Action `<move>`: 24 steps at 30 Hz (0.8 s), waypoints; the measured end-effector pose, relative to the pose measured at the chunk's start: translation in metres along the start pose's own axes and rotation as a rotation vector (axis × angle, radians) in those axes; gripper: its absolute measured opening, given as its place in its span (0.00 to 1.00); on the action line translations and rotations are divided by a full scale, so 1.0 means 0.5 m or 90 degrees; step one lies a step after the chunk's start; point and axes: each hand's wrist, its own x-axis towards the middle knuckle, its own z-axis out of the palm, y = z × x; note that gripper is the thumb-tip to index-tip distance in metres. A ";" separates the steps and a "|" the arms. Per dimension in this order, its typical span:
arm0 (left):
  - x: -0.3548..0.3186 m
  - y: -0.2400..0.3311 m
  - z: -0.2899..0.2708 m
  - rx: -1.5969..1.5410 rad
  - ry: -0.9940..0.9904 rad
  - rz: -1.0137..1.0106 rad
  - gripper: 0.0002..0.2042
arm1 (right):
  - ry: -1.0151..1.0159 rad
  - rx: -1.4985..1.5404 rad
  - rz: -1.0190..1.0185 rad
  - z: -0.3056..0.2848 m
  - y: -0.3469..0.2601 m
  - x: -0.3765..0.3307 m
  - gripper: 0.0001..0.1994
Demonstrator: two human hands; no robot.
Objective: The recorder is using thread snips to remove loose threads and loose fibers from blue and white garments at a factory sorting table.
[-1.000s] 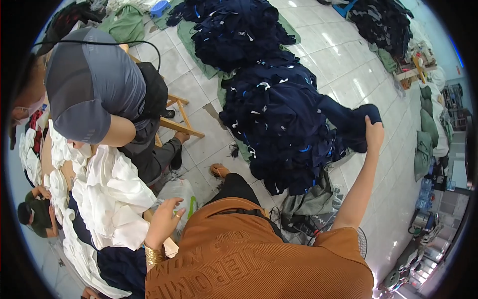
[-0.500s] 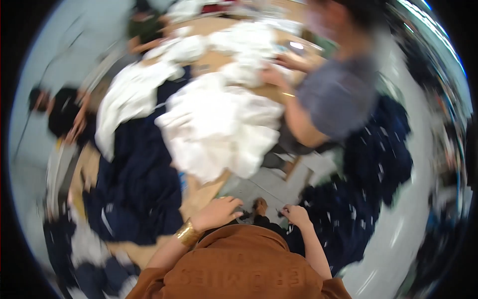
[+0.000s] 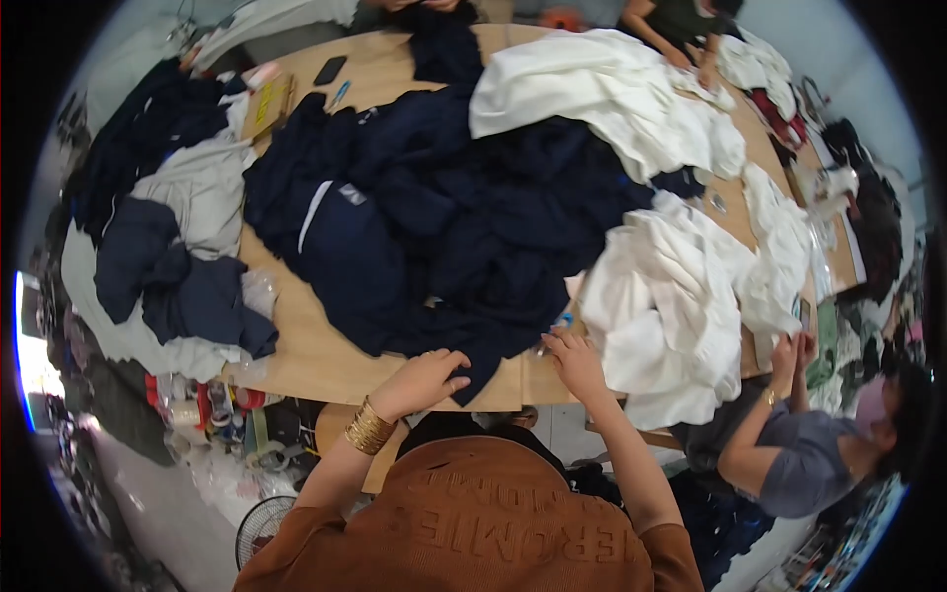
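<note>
Grey cloth (image 3: pixel 202 192) is heaped beside the table (image 3: pixel 306 355); the left hand (image 3: pixel 419 385) is held, fingers curved, at the near edge of the navy cloth (image 3: pixel 424 217) – whether any is pinched cannot be told. The navy cloth is spread rumpled across the table's middle, with the right hand (image 3: pixel 578 367) placed by its near right edge – grip unclear – and white cloth (image 3: pixel 671 296) piled just beside.

Matt, softly creased navy cloth (image 3: pixel 395 232) at the dial's centre, matt white cloth (image 3: pixel 671 306) at three o'clock, smooth pale wood-look tabletop (image 3: pixel 316 355) at eight, glossy gold metal bracelet (image 3: pixel 368 429) at seven, ribbed brown cloth shirt (image 3: pixel 473 523) with embossed lettering at six.
</note>
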 end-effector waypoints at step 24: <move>0.088 -0.463 -0.374 -0.046 0.722 -0.387 0.10 | -0.430 0.037 0.094 -0.016 0.095 0.065 0.16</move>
